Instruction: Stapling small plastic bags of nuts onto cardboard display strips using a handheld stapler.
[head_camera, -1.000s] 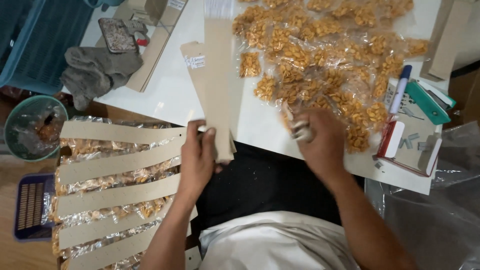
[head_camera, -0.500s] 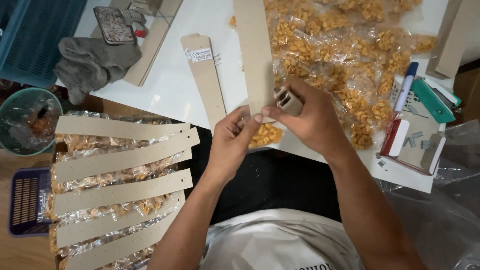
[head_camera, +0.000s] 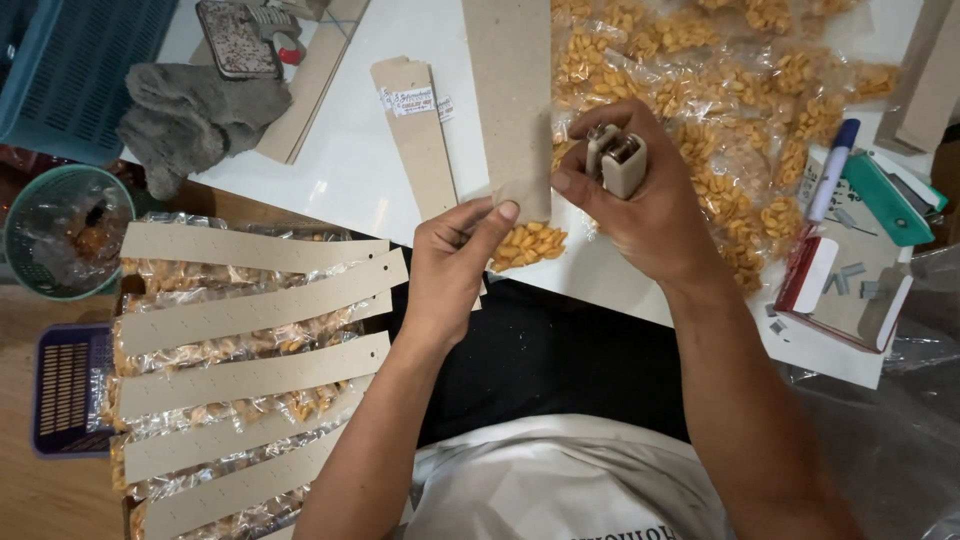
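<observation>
Cardboard strip (head_camera: 510, 90) pinched at its lower end, upright over the white surface (head_camera: 340, 170). Left hand (head_camera: 455, 265) closed on that lower edge, thumb and forefinger gripping strip and the small snack bag (head_camera: 528, 243) of yellow-orange pieces hanging just beneath. Right hand (head_camera: 640, 195) wrapped shut around a small beige stapler (head_camera: 618, 160), touching the strip's right edge, just beside the left hand's fingertips. Behind the right hand, a heap of loose snack bags (head_camera: 740, 90) spread across the surface. Just left of the held strip, a second cardboard strip (head_camera: 418, 140) with a white label lying flat. Further right: blue-capped marker (head_camera: 832, 170), green stapler (head_camera: 890, 195), open box of staples (head_camera: 850, 290). Far left: grey cloth (head_camera: 190, 115), blue basket (head_camera: 80, 70), green basket (head_camera: 60, 230). Lower left, well apart from both hands: stack of finished strips with bags attached (head_camera: 240, 370).
</observation>
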